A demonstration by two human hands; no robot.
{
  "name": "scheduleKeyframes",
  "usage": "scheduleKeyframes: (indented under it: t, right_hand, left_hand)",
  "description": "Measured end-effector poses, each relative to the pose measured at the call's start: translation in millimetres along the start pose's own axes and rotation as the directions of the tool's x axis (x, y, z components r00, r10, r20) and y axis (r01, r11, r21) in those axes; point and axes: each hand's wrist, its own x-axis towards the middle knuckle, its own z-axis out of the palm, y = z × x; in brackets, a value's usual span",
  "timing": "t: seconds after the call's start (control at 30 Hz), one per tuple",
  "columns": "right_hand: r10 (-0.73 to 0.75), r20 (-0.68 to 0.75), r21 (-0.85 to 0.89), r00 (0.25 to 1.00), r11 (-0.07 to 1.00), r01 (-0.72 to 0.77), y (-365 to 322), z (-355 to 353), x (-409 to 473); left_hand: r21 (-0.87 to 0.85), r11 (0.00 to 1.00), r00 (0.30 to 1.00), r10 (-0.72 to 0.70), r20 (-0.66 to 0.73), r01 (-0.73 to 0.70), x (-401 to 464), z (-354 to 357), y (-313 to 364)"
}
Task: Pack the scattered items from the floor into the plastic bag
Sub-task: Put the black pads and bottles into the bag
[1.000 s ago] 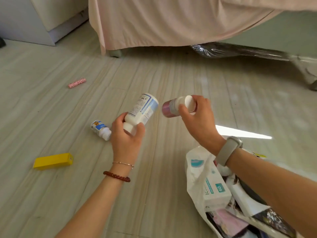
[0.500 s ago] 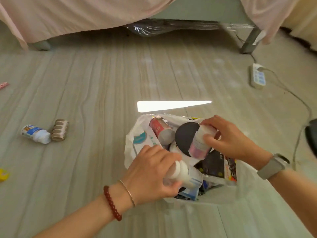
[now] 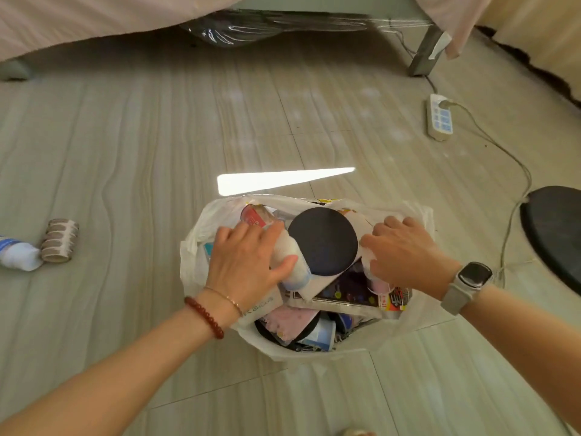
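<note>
- Left hand [image 3: 248, 262] fingers curl round a white bottle [image 3: 294, 262], its long axis pointing down into the bag [image 3: 418, 313].
- Right hand [image 3: 405, 253] clamps a pink jar [image 3: 375, 278] beside the bag's black disc [image 3: 323, 242].
- Left of the bag, a small bottle [image 3: 17, 256] and roll [image 3: 59, 240] lie nearer the left hand.

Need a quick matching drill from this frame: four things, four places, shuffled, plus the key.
Things:
1. white bottle
2. striped roll
3. power strip
4. black disc

Places:
A. floor, far right, plugged in
B. top of the bag, between both hands
C. under the left hand
D. floor, left of the bag

Pairs: 1-C, 2-D, 3-A, 4-B
</note>
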Motion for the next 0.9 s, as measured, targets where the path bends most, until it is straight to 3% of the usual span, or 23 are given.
scheduleKeyframes:
  t: [0.1, 0.2, 0.37, 0.53, 0.6, 0.7, 0.8, 0.9]
  right_hand:
    - [0.063, -0.054, -0.034, 0.997, 0.997, -0.065, -3, 6, 10]
    - [0.074, -0.110, -0.031, 0.991, 0.996, -0.078, -3, 12, 14]
    - [0.117, -0.339, 0.008, 0.933, 0.993, -0.121, 12, 18, 16]
    - [0.254, -0.172, 0.084, 0.952, 0.966, -0.243, 16, 24, 27]
    - [0.290, -0.196, 0.196, 0.937, 0.947, -0.253, 16, 23, 33]
    - [0.445, -0.295, 0.482, 0.846, 0.833, -0.270, 17, 16, 41]
    - [0.556, -0.308, 0.642, 0.772, 0.720, -0.263, 19, 8, 46]
    - [0.666, -0.237, 0.763, 0.708, 0.578, -0.288, 26, 7, 52]
  left_hand:
    - [0.208, 0.978, 0.998, -0.005, 0.064, -0.008, 19, -3, 0]
    - [0.264, 0.962, 0.987, 0.030, 0.160, -0.072, 26, 6, -2]
    - [0.405, 0.913, 0.984, -0.032, 0.175, -0.043, 21, 9, -11]
    - [0.360, 0.933, 0.979, -0.091, 0.182, 0.020, 37, 15, -14]
    - [0.357, 0.934, 0.968, -0.108, 0.226, 0.021, 48, 17, -15]
    - [0.411, 0.911, 0.943, -0.168, 0.287, 0.037, 59, 18, -18]
    - [0.351, 0.934, 0.919, -0.194, 0.343, 0.066, 68, 17, -24]
    - [0.265, 0.962, 0.934, -0.039, 0.355, -0.061, 77, 14, -31]
